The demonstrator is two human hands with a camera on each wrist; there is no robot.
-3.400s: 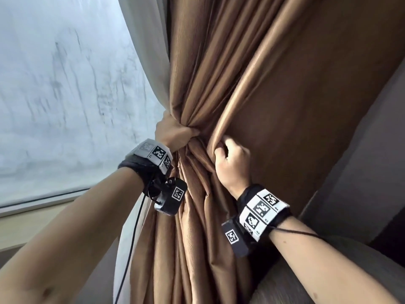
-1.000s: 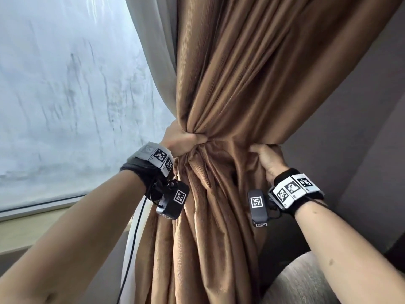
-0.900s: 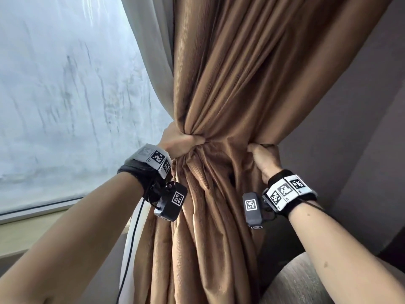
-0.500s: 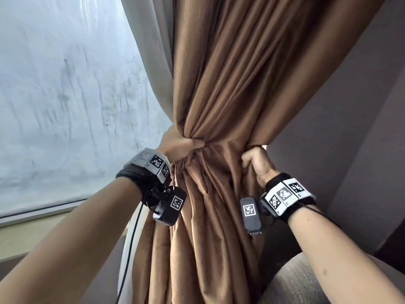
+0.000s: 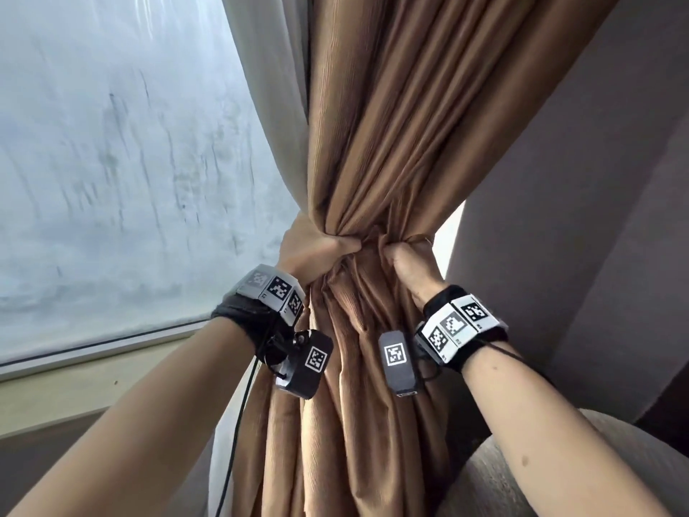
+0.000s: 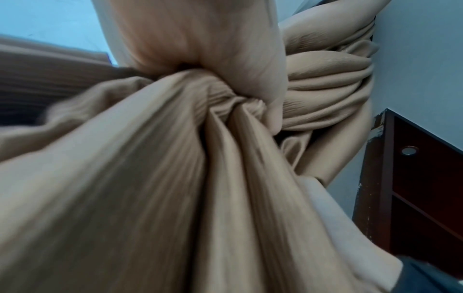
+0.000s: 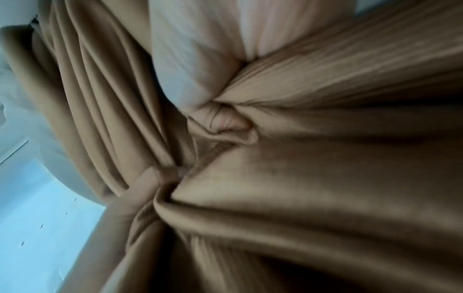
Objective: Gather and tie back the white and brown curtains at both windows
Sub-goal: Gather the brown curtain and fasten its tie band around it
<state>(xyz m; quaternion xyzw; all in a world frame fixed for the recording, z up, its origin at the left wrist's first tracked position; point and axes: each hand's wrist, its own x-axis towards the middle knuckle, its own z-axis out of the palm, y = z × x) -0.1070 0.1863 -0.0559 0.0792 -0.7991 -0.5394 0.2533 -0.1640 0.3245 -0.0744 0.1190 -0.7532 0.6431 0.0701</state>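
The brown curtain [image 5: 376,117] hangs in the middle of the head view, pinched into a narrow waist at mid height. A white curtain [image 5: 276,91] hangs along its left edge, next to the window. My left hand [image 5: 317,248] grips the left side of the gathered waist, fingers curled round the folds. My right hand [image 5: 408,257] grips the right side of the same waist, almost touching the left. Both wrist views are filled with bunched brown curtain [image 6: 150,198] [image 7: 300,198] cloth; the left hand [image 6: 213,65] and right hand [image 7: 200,69] show only in part, buried in folds.
A frosted window [image 5: 112,162] fills the left, with its sill [image 5: 93,382] below. A grey wall [image 5: 559,218] stands to the right, with a bright gap beside the curtain. A grey upholstered seat [image 5: 484,479] sits at lower right. A dark wooden shelf [image 6: 413,188] shows in the left wrist view.
My right hand has swept the curtain's right part leftward and now sits next to the left hand at the waist. The wall and a bright gap have come into sight.
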